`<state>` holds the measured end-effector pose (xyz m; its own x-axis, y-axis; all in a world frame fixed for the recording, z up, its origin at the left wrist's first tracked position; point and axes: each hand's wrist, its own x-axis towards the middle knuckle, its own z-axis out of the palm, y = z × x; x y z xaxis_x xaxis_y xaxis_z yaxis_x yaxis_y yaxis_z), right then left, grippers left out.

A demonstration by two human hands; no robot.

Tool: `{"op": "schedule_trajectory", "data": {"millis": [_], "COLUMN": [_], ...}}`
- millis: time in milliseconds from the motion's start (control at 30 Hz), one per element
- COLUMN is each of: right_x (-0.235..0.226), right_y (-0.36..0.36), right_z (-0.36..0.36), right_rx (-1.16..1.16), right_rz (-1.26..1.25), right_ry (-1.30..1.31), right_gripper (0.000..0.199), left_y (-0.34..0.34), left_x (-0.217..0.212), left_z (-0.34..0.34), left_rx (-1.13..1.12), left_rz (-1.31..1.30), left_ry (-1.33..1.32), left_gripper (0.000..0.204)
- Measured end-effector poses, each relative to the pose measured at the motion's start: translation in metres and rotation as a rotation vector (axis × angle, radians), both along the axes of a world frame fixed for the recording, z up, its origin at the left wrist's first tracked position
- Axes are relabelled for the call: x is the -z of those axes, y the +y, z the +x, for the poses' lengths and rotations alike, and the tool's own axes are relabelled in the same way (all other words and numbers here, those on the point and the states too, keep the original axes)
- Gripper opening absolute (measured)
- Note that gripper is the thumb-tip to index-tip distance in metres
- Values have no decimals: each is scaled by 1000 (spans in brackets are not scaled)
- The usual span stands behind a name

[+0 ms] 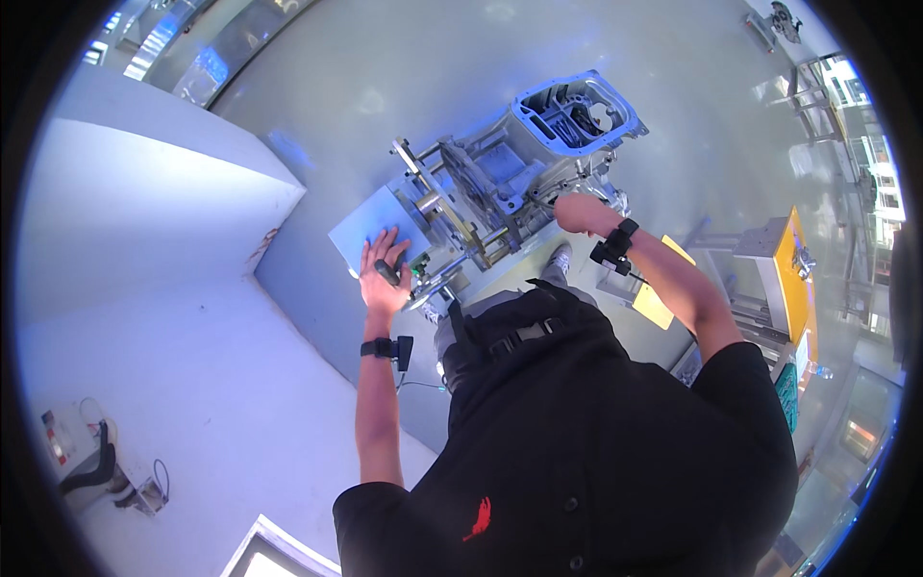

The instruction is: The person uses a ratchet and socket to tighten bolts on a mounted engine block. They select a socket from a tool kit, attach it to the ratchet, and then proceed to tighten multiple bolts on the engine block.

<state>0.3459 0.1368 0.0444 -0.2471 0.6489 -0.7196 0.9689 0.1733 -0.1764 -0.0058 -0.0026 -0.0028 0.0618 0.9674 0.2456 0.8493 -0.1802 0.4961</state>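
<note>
A cast metal housing (575, 113), like an engine or gearbox casing with an open cavity, sits on a metal fixture stand (437, 204) in front of me. My left hand (383, 269) is over a flat metal plate (373, 223) at the left of the stand, fingers spread. A black crank handle (387, 272) lies against it, between thumb and forefinger; beside it shows the rim of a handwheel (435, 294). My right hand (583, 213) is closed in a fist at the near right side of the housing. What its fingers hold, if anything, is hidden.
White boxy walls or panels (163, 279) stand close on my left. At the right is a yellow-topped bench (794, 279) with small parts, and a yellow panel (663, 288) lies nearer me. My shoe (559, 258) stands close to the fixture.
</note>
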Motion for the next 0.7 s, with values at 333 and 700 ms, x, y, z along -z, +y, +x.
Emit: {"op": "schedule_trajectory", "data": {"millis": [333,700], "right_x": [-37,-16], "right_y": [-97,-137], "right_z": [-14,-183], "right_rx": [133,120], "right_rz": [105,21], "right_ry": [802,993], "right_gripper": [25,53], "left_y": [-14,-45], "left_x": [-9,-16], "left_z": [6,9], "left_rx": [-92,103], "left_rz": [-50,-518], "left_ry": [-97,-242], "left_gripper": [34,21]}}
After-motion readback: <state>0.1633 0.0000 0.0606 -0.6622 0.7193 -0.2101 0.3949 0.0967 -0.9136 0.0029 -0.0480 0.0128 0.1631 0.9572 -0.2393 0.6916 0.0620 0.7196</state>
